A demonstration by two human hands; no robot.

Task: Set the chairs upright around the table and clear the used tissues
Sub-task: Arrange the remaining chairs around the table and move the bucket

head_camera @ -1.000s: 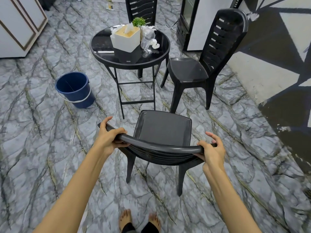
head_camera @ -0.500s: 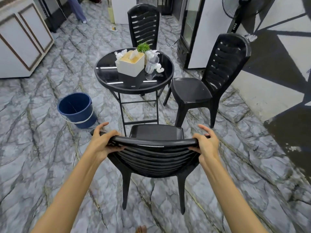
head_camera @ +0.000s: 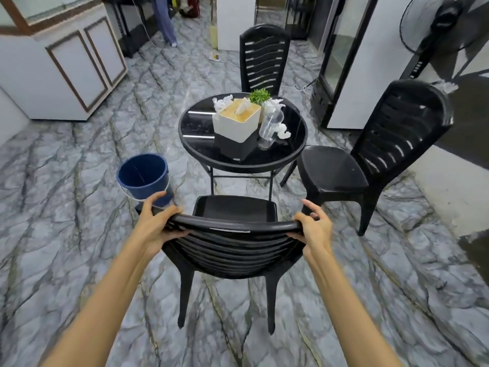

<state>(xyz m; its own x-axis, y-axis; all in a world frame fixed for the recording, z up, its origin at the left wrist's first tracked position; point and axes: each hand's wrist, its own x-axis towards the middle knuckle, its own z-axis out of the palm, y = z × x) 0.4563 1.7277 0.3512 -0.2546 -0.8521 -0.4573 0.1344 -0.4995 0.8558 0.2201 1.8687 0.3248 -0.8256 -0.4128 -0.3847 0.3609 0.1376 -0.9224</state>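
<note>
Three black chairs stand upright around one round table (head_camera: 201, 128): the far chair (head_camera: 264, 56), the right chair (head_camera: 397, 133) and the near chair (head_camera: 232, 245), whose top rail the left hand (head_camera: 156, 223) and right hand (head_camera: 313, 229) grip, fingers curled round it. Three crumpled tissues (head_camera: 283, 130) lie on the table; one blue bucket (head_camera: 143, 176) stands on the floor beside it.

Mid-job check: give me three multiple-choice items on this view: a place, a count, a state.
1. The blue bucket stands: A) on the floor left of the table; B) on the table; C) on a seat.
2. Black chairs in view: A) two; B) four; C) three.
3. The near chair is: A) tipped over; B) upright and gripped; C) upright, untouched.
1 A: it rests on the floor. 2 C: near chair, right chair, far chair. 3 B: left hand and right hand grip its top rail.
</note>
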